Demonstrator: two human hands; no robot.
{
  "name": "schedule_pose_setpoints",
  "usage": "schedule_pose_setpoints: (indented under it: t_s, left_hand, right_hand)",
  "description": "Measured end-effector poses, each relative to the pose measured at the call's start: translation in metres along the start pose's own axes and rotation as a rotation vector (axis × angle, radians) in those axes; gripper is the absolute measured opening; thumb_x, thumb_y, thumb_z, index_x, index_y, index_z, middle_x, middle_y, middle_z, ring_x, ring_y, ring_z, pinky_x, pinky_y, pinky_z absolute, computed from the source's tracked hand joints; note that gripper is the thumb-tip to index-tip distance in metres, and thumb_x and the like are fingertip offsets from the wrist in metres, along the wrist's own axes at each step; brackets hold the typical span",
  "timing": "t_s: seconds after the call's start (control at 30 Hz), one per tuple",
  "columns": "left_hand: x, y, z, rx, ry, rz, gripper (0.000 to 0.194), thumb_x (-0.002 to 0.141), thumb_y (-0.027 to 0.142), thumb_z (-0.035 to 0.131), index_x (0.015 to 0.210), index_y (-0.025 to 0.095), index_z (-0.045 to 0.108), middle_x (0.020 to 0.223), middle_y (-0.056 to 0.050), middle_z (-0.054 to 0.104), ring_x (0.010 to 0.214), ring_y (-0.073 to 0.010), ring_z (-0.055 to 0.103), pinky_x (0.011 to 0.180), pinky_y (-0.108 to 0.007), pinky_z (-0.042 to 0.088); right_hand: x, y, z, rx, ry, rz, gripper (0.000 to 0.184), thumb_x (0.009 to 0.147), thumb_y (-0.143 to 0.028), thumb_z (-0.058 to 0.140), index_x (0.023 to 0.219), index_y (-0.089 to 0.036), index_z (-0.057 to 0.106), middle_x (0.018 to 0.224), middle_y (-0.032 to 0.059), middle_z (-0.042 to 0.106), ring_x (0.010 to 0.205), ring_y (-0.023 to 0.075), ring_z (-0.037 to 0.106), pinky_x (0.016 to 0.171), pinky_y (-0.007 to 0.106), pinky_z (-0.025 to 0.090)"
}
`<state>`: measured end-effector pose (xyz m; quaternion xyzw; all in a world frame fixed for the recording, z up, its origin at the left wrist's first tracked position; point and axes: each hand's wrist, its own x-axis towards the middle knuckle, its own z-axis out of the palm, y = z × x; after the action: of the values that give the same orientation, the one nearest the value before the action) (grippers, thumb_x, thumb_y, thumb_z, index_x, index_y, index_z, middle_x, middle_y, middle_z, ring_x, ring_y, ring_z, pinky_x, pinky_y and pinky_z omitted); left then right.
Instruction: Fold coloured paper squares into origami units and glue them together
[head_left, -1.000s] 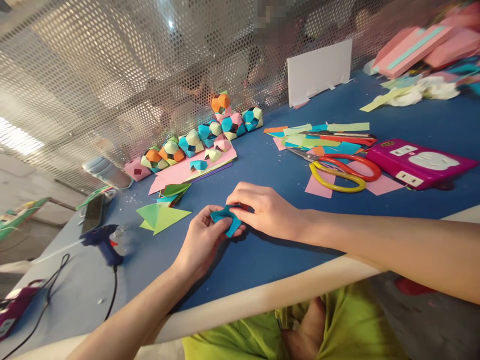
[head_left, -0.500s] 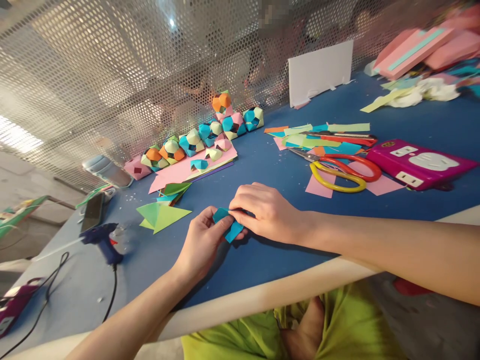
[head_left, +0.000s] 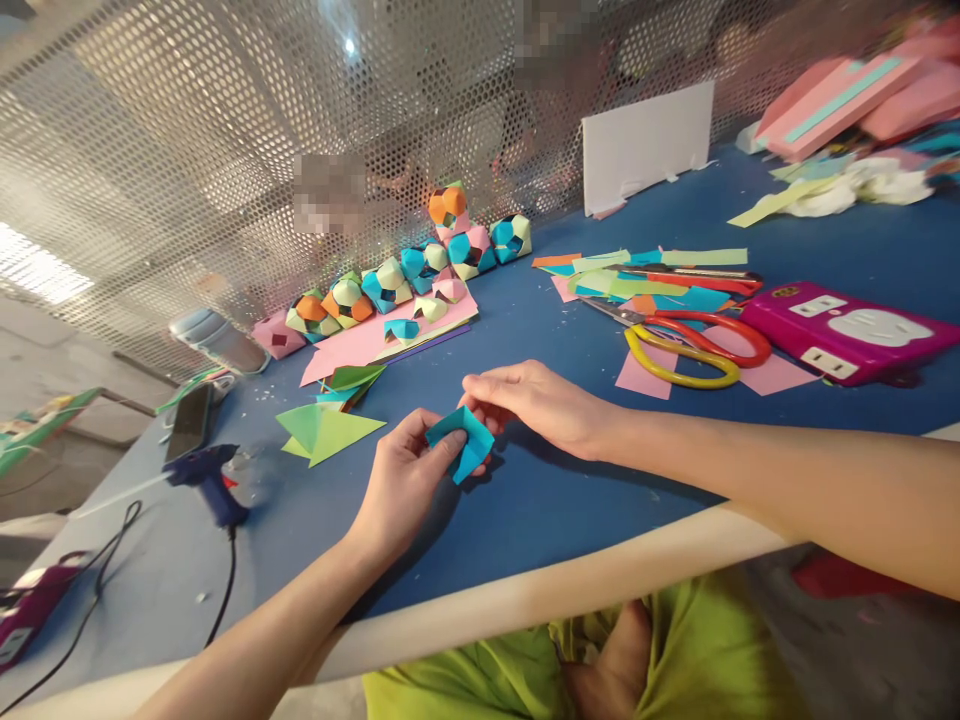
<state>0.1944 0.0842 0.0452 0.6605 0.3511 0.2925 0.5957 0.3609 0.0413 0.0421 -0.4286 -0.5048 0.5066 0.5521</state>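
Observation:
A small folded piece of blue paper (head_left: pixel 466 445) is pinched in my left hand (head_left: pixel 401 470), with the thumb pressed on top and the fingers mostly hidden beneath. My right hand (head_left: pixel 536 405) hovers just beyond the paper's right corner, its thumb lifted and slightly apart from loosely curled fingers. Nothing shows in that hand; whether a fingertip brushes the paper's edge I cannot tell. Left of my hands lie green folded papers (head_left: pixel 330 428). Further back, a row of multicoloured folded paper balls (head_left: pixel 386 283) stands along the mesh, one orange ball (head_left: pixel 447 205) raised on top.
Red-and-yellow-handled scissors (head_left: pixel 682 350) lie among paper scraps on the right, beside a magenta power strip (head_left: pixel 844 325). A blue glue gun (head_left: pixel 210 480) with a cord and a phone (head_left: pixel 190 420) are at left. A perforated metal screen (head_left: pixel 225 150) bounds the table's back.
My right hand has let go of the blue paper and drawn slightly up and right, its thumb lifting. More of the paper now shows, opened flatter, still in my left hand.

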Motion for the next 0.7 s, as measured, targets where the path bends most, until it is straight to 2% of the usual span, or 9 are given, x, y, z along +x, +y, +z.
schedule_pose_setpoints:
  t_s: [0.1,0.17,0.37,0.57,0.7]
  left_hand:
    - [0.0,-0.001,0.0,0.041,-0.001,-0.013,0.022,0.078,0.035,0.069,0.075,0.017,0.057,0.064,-0.001,0.068,0.059,-0.0168,0.065,0.06,-0.029,0.052]
    - [0.0,-0.003,-0.001,0.047,-0.005,-0.01,0.02,0.078,0.035,0.069,0.075,0.017,0.058,0.062,0.0,0.068,0.059,-0.0167,0.065,0.06,-0.028,0.051]
    - [0.002,-0.003,-0.002,0.011,-0.004,-0.027,0.017,0.074,0.032,0.071,0.078,0.017,0.064,0.065,0.0,0.068,0.059,-0.014,0.063,0.061,-0.025,0.05]
    - [0.001,0.006,-0.003,-0.04,-0.007,-0.062,0.014,0.073,0.023,0.068,0.084,0.016,0.072,0.067,0.001,0.064,0.061,-0.0098,0.056,0.059,-0.02,0.046]
    - [0.001,0.004,-0.004,-0.17,-0.034,-0.053,0.017,0.077,0.026,0.064,0.085,0.016,0.074,0.077,-0.004,0.069,0.068,-0.0133,0.06,0.065,-0.024,0.049]
  right_hand:
    - [-0.002,-0.001,0.001,-0.051,-0.067,0.015,0.029,0.076,-0.042,0.068,0.075,-0.013,0.062,0.064,-0.0013,0.061,0.059,0.0108,0.058,0.058,0.024,0.047]
    - [-0.005,-0.002,0.001,-0.133,-0.095,-0.009,0.024,0.075,-0.036,0.069,0.079,-0.014,0.062,0.068,-0.0011,0.064,0.06,0.0112,0.06,0.059,0.024,0.048]
    - [-0.007,-0.001,0.001,-0.484,-0.007,-0.224,0.006,0.078,-0.02,0.066,0.078,-0.014,0.065,0.075,-0.0012,0.06,0.063,0.0082,0.055,0.059,0.02,0.043]
    - [-0.005,0.001,-0.003,-0.559,0.036,-0.296,0.004,0.082,-0.017,0.063,0.079,-0.015,0.064,0.075,-0.0012,0.06,0.066,0.0088,0.054,0.063,0.021,0.042]
    - [-0.006,0.002,-0.003,-0.601,0.052,-0.355,0.004,0.082,-0.016,0.063,0.079,-0.015,0.064,0.076,-0.0011,0.059,0.067,0.0088,0.053,0.064,0.021,0.041]
